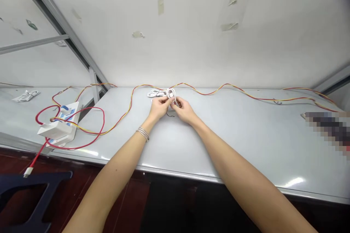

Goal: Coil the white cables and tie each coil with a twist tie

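Note:
Near the back of the grey table, my left hand and my right hand meet around a coiled white cable. The fingertips of both hands are closed on the coil, which stands up in loops above them. A thin black tie sticks out below the fingers; where its other end goes is hidden. Just behind my left hand lies a second white cable bundle, wound flat and bound with a dark tie.
A white power strip with a plugged-in adapter and a looped red cable sits at left. Twisted red-yellow wire runs along the back wall. Another white cable bundle lies far left. A blurred object is at right.

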`<control>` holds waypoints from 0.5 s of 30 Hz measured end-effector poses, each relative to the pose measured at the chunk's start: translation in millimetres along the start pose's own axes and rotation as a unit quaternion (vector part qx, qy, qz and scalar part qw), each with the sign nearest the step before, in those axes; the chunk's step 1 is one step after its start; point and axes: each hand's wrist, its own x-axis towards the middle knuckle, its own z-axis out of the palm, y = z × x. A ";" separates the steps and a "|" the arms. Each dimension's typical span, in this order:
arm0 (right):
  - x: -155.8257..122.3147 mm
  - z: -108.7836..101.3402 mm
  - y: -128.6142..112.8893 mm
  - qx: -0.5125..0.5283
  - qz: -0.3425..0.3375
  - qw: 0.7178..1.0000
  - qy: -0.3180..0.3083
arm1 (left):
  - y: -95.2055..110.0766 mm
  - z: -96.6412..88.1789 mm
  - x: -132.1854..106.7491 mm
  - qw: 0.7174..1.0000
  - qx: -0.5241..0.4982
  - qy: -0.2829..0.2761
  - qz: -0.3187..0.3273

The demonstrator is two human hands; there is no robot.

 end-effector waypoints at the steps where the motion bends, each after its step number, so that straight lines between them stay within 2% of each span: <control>1: 0.2 -0.5 0.6 0.032 0.001 0.999 0.005 | 0.0 -1.6 1.2 1.000 -0.015 0.006 -0.003; 4: -0.1 -0.9 2.6 0.074 0.000 0.997 0.003 | -1.3 -5.2 3.7 0.999 -0.029 0.012 -0.007; 7: -1.6 -0.2 3.5 0.040 -0.007 0.999 -0.008 | -5.5 -6.5 4.9 1.000 0.014 0.012 0.018; 10: -2.5 0.2 2.5 0.012 -0.006 1.000 0.007 | -8.9 -6.3 4.8 0.997 0.062 -0.001 0.050; 15: -3.0 -0.9 0.8 -0.015 0.003 1.000 0.006 | -8.0 -6.0 2.7 0.995 0.071 -0.026 0.061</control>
